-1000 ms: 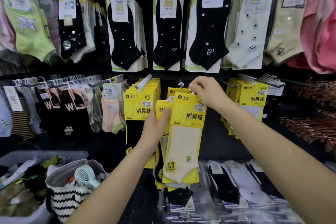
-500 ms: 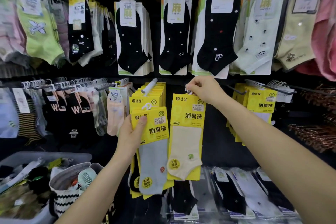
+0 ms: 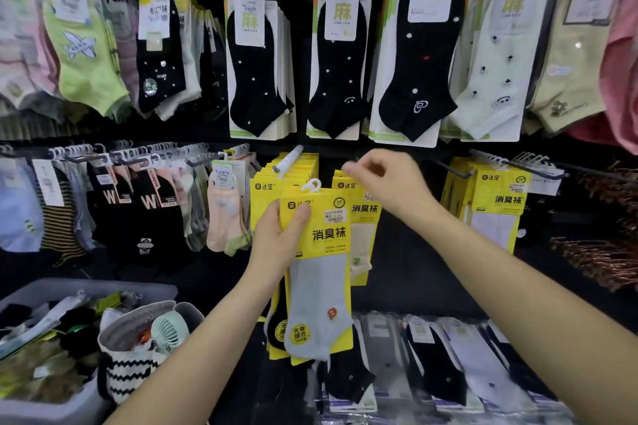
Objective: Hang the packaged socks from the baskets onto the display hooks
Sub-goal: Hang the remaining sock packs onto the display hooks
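Held upright before the rack, in the middle of the lower row: yellow pack with a grey sock (image 3: 316,252), its white hanger loop (image 3: 312,185) at the top, on no hook. Behind its lower left edge, the rim of another yellow pack with a black sock (image 3: 276,328).

Gripped at the upper left edge by the left hand (image 3: 276,241), thumb laid across the front, fingers wrapped round behind.

Just behind and to the right, partly overlapped: hanging yellow pack with a cream sock (image 3: 362,217). At its top edge, the right hand (image 3: 390,183), fingers curled, blurred; pinching the pack or merely near it, impossible to tell.

Just to the left, a white hook (image 3: 288,159) jutting forward, with a thick row of yellow packs (image 3: 266,183) on it. To the right, open dark panel (image 3: 411,252), then more yellow packs (image 3: 497,207) on a further hook.

Above, a row of black socks on cards (image 3: 255,69). Below, flat bagged socks (image 3: 448,373) lying in a row.

Low at the left, a grey basket (image 3: 86,290) of mixed packs, and beside it a striped bag (image 3: 131,373) with a small fan (image 3: 169,329) inside.
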